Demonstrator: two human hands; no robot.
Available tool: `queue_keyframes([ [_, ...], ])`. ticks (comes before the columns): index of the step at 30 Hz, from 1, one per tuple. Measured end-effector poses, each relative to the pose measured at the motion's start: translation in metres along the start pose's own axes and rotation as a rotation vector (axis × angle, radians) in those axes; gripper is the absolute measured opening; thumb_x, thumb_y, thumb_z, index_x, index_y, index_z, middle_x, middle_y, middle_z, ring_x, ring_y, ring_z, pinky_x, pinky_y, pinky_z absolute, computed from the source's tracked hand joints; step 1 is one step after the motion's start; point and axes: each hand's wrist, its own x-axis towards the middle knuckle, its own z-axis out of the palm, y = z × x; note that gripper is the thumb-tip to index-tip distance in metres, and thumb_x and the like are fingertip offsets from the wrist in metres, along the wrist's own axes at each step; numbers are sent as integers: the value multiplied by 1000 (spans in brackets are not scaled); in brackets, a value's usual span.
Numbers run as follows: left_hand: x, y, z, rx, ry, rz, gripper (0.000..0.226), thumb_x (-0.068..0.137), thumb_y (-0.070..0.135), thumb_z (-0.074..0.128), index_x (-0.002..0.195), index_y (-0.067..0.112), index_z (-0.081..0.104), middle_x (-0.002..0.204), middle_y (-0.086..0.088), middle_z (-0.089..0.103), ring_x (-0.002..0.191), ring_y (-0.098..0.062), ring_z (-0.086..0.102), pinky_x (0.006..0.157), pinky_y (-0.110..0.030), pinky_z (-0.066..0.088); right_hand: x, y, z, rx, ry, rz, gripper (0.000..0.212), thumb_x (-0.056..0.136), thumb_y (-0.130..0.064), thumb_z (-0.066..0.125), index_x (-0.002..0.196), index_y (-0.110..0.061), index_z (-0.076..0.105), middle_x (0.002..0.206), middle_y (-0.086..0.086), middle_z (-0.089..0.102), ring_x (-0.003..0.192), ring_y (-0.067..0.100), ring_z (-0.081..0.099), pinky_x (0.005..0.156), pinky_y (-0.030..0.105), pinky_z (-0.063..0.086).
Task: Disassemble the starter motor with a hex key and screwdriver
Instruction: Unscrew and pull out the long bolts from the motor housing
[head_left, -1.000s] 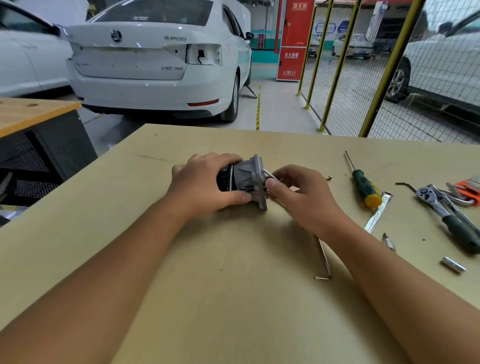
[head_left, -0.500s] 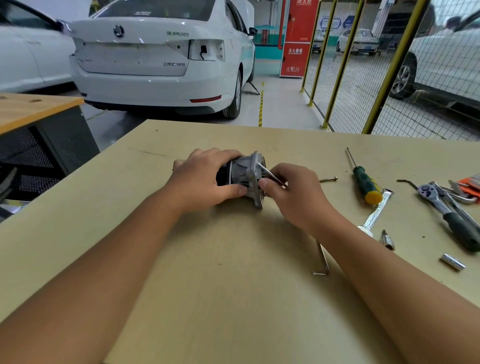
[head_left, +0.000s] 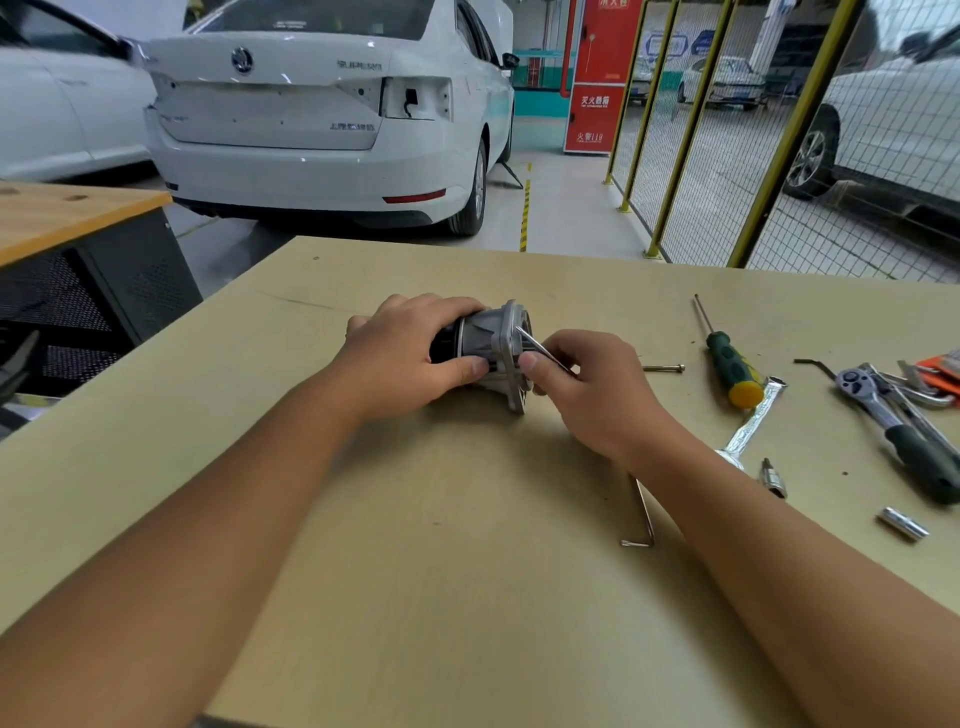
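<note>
The starter motor (head_left: 488, 340), a black body with a grey metal flange, lies on its side on the tan workbench (head_left: 415, 571). My left hand (head_left: 405, 358) grips its black body from the left. My right hand (head_left: 587, 384) pinches a thin silver hex key (head_left: 537, 347) whose tip sits at the flange face. A green-handled screwdriver (head_left: 727, 364) with a yellow cap lies to the right, apart from both hands. A second hex key (head_left: 641, 514) lies under my right forearm.
A loose long bolt (head_left: 665, 368) lies right of my right hand. Further right are a flat spanner (head_left: 753, 421), a ratchet wrench (head_left: 898, 431), two small sockets (head_left: 904, 524) and orange-handled tools (head_left: 940, 371). Cars and a yellow mesh fence stand beyond the bench.
My right hand has shifted slightly and the hex key's angle at the flange has changed. My left hand keeps its grip on the motor body.
</note>
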Motion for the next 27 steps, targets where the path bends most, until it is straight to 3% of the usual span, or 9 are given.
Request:
queue_keyframes([
  [3,0,0,1,4,5,4,61,78,73,53,135,55,41,125,19,59,122,-21,48,89,-44,32,-1,0,-2,99,12,-3,4,88,-25,75,86,-22,73,78,-7,69,78,11,62,64,26,41],
  [7,0,0,0,5,3,4,61,78,72,53,135,55,41,127,18,59,123,-21,48,90,-44,32,-1,1,0,28,2,-8,17,93,-33,68,81,-22,71,76,-4,69,77,15,63,71,36,48],
  [11,0,0,0,7,-4,0,62,78,72,52,136,55,43,129,18,59,124,-21,47,90,-43,31,-1,2,-2,124,0,-11,7,84,-19,77,86,-24,72,79,-8,68,78,9,61,66,26,42],
  [13,0,0,-1,4,-7,-1,62,78,73,52,137,55,40,131,18,59,126,-21,47,91,-44,32,-1,2,-1,133,-6,-7,4,86,-26,76,84,-26,72,77,-7,69,76,9,62,63,28,44],
  [16,0,0,-1,6,-12,-6,64,78,74,52,137,55,37,133,19,58,127,-21,47,95,-45,34,0,3,1,3,6,-7,19,92,-34,69,79,-22,71,74,-3,69,76,16,63,69,36,48],
  [18,0,1,0,6,-12,-7,64,78,74,52,138,54,40,132,19,58,126,-21,47,93,-45,34,1,4,-1,49,11,-10,7,87,-26,75,84,-22,71,76,-7,68,76,10,62,65,30,45],
  [20,0,1,-1,4,-8,-5,64,78,74,52,138,54,42,131,19,59,125,-21,47,92,-44,34,0,4,-1,113,14,-10,9,83,-26,79,88,-26,72,77,-11,67,75,5,60,64,20,41],
  [23,0,0,-1,4,-7,-8,64,77,73,53,138,54,43,131,19,59,126,-21,47,93,-44,33,0,3,1,15,16,-34,13,91,-35,71,84,-25,71,75,-9,66,74,7,59,64,24,42],
  [27,1,1,0,8,-14,-15,67,77,74,52,139,53,41,133,20,58,127,-21,47,92,-44,32,0,2,0,88,17,-36,9,83,-21,78,85,-24,70,74,-14,64,72,2,57,61,17,37],
])
